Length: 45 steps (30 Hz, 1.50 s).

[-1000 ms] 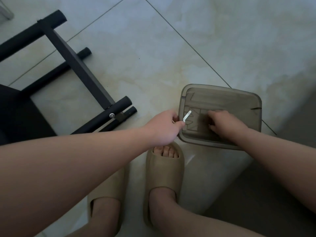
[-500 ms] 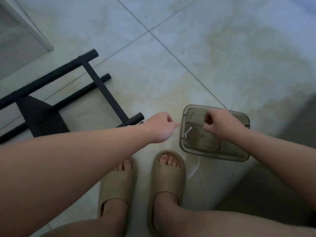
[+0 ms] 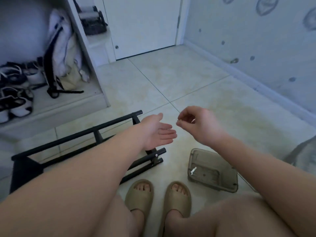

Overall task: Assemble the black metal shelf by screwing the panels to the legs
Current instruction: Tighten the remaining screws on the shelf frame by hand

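Note:
The black metal shelf frame (image 3: 95, 134) lies on its side on the tiled floor at the left, one silver screw (image 3: 156, 155) showing near its lower tube ends. My left hand (image 3: 159, 131) is held flat, palm up, above the frame's right end. My right hand (image 3: 196, 124) hovers just to its right and pinches a small screw (image 3: 178, 120) between thumb and fingertips. A smoky plastic box (image 3: 212, 170) sits on the floor below my right arm, with a small silver hex key (image 3: 193, 170) inside it.
My feet in tan slides (image 3: 159, 197) stand on the floor between frame and box. An open closet (image 3: 51, 65) with shoes and bags is at the back left. A white door (image 3: 143, 24) and a patterned wall (image 3: 256, 40) close the back and right.
The view rose from the floor to the room. My right hand lifted out of the box with a small screw. My left hand let go of the hex key, which lies in the box, and opened palm up.

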Motion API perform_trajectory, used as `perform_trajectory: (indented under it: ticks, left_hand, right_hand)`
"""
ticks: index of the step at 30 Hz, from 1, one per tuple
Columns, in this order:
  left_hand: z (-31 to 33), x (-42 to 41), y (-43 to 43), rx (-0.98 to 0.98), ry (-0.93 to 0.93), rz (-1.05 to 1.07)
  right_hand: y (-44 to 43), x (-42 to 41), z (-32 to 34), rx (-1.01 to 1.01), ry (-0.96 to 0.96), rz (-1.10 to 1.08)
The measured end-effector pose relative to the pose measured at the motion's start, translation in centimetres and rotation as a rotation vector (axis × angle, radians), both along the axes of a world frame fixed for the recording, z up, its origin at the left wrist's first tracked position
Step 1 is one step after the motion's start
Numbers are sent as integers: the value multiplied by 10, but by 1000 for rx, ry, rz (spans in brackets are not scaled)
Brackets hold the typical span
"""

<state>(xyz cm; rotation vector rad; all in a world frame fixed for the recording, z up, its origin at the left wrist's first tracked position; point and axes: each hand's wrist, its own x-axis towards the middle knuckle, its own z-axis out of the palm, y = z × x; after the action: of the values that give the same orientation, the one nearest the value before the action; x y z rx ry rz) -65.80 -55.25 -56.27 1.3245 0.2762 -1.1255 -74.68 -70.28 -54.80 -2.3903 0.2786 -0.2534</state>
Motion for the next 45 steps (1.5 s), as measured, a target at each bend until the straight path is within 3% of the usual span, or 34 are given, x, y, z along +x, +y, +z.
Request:
perform_trajectory:
  ticks: [9,16,20,28,33,37,45]
  left_hand:
    - [39,-37,39,-245,115,74]
    - [33,-26,48,-190,107,102]
    - [15,-2,49,-133,72,90]
    - [-44,53,43,178,-132,-26]
    - [-96,92,45,278,-179,-134]
    - [-163,108,49,415,-271,-149]
    - [-274,96,41,372,-72,-45]
  right_hand:
    - [62,-30,28,-42,-60,49]
    - [53,-23,18,-21,-63,-82]
    - [41,-6,-2,-46,77,-77]
    - [7,42,-67,-140,421,60]
    - [-4,77,-120,-259,539,244]
    - [-8,101,-167,-243,578,321]
    - [-14,111,-244,-70,555,464]
